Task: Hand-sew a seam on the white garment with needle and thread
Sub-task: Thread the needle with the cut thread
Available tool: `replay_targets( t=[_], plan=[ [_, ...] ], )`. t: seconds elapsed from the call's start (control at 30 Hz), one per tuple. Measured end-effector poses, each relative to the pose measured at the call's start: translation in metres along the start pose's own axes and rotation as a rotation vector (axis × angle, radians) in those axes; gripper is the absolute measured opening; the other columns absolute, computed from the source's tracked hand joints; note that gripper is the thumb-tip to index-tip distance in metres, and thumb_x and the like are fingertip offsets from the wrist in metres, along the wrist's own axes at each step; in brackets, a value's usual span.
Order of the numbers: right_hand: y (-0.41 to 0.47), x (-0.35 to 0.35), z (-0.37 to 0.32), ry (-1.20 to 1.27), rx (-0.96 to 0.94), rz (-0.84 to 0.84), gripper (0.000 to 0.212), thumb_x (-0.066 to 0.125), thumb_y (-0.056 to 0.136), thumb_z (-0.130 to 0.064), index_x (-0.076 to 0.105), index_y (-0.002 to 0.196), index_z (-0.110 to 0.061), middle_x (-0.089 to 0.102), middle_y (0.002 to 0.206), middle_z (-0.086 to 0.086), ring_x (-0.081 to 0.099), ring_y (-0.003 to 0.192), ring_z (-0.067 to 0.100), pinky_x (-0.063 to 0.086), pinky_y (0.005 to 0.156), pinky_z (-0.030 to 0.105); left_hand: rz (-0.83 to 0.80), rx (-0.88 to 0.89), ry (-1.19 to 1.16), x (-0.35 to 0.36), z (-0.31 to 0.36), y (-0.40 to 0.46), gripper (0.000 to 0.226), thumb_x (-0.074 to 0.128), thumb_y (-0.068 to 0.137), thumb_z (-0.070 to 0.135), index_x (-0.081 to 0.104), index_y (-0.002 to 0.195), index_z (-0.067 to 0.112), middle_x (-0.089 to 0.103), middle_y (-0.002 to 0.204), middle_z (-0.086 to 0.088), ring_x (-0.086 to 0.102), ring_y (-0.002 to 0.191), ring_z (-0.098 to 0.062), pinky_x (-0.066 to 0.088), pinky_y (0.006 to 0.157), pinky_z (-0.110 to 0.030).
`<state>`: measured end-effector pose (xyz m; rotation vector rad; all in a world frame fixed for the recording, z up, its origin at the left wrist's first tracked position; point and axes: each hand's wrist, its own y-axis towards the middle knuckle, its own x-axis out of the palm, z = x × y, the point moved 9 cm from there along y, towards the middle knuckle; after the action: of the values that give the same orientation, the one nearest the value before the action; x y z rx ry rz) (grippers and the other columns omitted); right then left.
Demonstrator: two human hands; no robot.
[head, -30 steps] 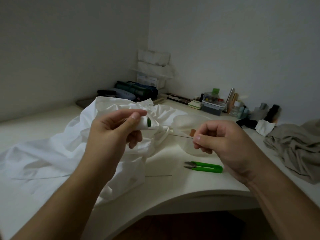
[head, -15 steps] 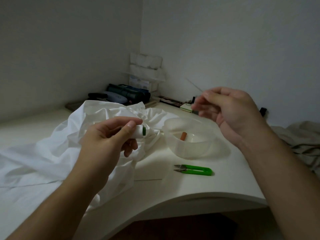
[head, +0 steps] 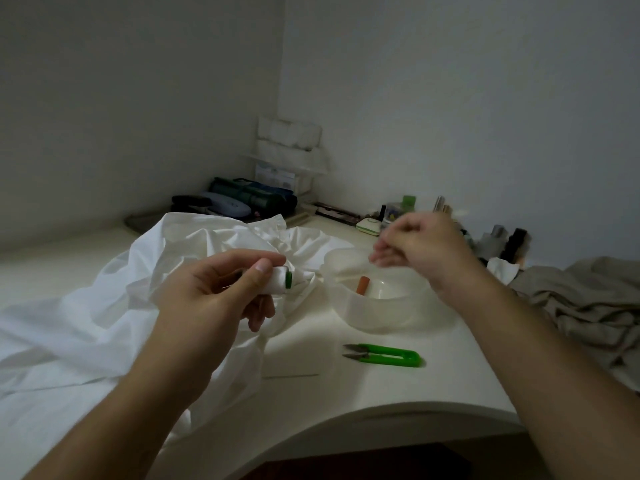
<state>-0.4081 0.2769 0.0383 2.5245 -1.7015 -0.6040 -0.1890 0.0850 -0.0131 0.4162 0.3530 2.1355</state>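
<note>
The white garment (head: 86,306) lies crumpled across the left half of the table. Over it, my left hand (head: 207,299) grips a small white thread spool (head: 278,280) with a green end, thumb on top. My right hand (head: 422,244) hovers blurred above a translucent bowl (head: 391,317), fingers curled and pinched together. The thread between spool and right hand is too fine to make out. A thin straight sliver, needle or thread (head: 291,375), lies on the table by the garment's edge.
Green thread snips (head: 384,353) lie in front of the bowl, which holds a small orange piece (head: 362,285). A beige cloth (head: 588,306) is heaped at the right. Pouches (head: 249,202), bottles and boxes line the back wall. The table's front edge (head: 346,420) curves inward.
My right hand pulled away from the spool, rose up and right, then dropped back to just above the bowl. My left hand kept hold of the spool and barely moved.
</note>
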Motion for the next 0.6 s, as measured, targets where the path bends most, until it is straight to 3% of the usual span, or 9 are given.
replay_targets(
  t=[0.17,0.33,0.4,0.47,0.53,0.6],
  plan=[
    [-0.003,0.011,0.026,-0.484,0.097,-0.084,0.01,0.069,0.094,0.001,0.076,0.086,-0.002,0.078,0.071,0.011,0.079,0.067,0.019,0.067,0.071,0.034,-0.007,-0.017,0.021,0.002,-0.003,0.0,0.019,0.065,0.097,0.014,0.084,0.1,0.012,0.073,0.083,-0.022,0.062,0.064,-0.024,0.052,0.058,-0.033],
    [0.0,0.029,0.024,-0.8,0.041,-0.142,0.015,0.076,0.089,-0.012,0.081,0.076,-0.017,0.078,0.07,0.0,0.076,0.072,0.013,0.066,0.071,0.033,-0.022,-0.032,0.043,0.004,-0.005,0.0,0.019,0.066,0.097,0.017,0.085,0.099,0.017,0.076,0.086,-0.018,0.064,0.068,-0.027,0.051,0.061,-0.038],
    [-0.002,0.033,0.024,-0.817,0.011,-0.178,0.018,0.072,0.093,-0.016,0.083,0.079,-0.018,0.078,0.078,0.002,0.075,0.077,0.015,0.065,0.072,0.036,-0.02,-0.028,0.054,0.004,-0.005,0.0,0.019,0.066,0.099,0.016,0.085,0.099,0.017,0.075,0.085,-0.019,0.064,0.067,-0.027,0.052,0.061,-0.038],
    [-0.006,0.032,0.016,-0.752,-0.052,-0.173,0.02,0.065,0.099,-0.018,0.082,0.09,-0.023,0.078,0.085,-0.002,0.073,0.077,0.009,0.06,0.066,0.026,-0.019,-0.026,0.06,0.004,-0.005,0.0,0.019,0.066,0.099,0.016,0.085,0.099,0.018,0.075,0.084,-0.02,0.064,0.066,-0.027,0.051,0.061,-0.037],
    [-0.016,0.034,0.001,-0.678,-0.209,-0.168,0.024,0.062,0.1,-0.014,0.078,0.106,-0.031,0.073,0.097,-0.011,0.069,0.08,0.001,0.048,0.062,0.01,-0.022,-0.029,0.063,0.004,-0.006,0.0,0.019,0.066,0.098,0.018,0.085,0.099,0.018,0.075,0.084,-0.02,0.065,0.067,-0.028,0.052,0.06,-0.037],
    [-0.033,0.049,-0.013,-0.633,-0.407,-0.29,0.04,0.063,0.093,-0.007,0.075,0.115,-0.038,0.062,0.107,-0.016,0.061,0.092,0.001,0.047,0.071,0.013,-0.028,-0.034,0.064,0.005,-0.006,0.0,0.019,0.067,0.095,0.022,0.085,0.099,0.019,0.075,0.084,-0.02,0.065,0.068,-0.029,0.051,0.061,-0.037]
  ],
)
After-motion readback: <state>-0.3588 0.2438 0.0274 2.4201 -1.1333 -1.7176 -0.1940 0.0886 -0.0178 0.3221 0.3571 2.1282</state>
